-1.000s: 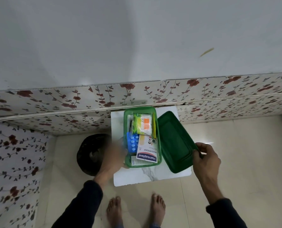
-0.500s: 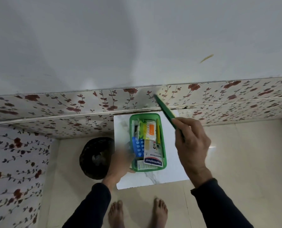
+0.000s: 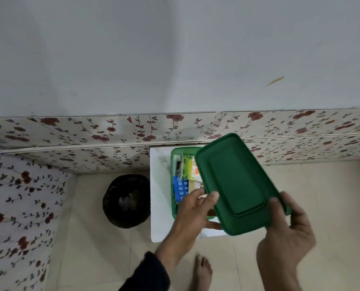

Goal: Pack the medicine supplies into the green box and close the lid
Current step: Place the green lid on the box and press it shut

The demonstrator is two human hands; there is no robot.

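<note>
The green box stands on a small white marble table, filled with medicine supplies: a blue blister pack and yellow-green packets. The dark green lid hovers tilted above the box's right half and hides much of the contents. My right hand grips the lid's near right corner, thumb on top. My left hand holds the lid's near left edge, over the box's front end.
A black round bin stands on the floor left of the table. Floral-patterned wall panels run behind the table and along the left. My bare foot is on the beige tiled floor below.
The lid has turned from edge-on above the box to face-up and come down toward the box. My left hand has moved from the box's left side onto the lid's near edge.
</note>
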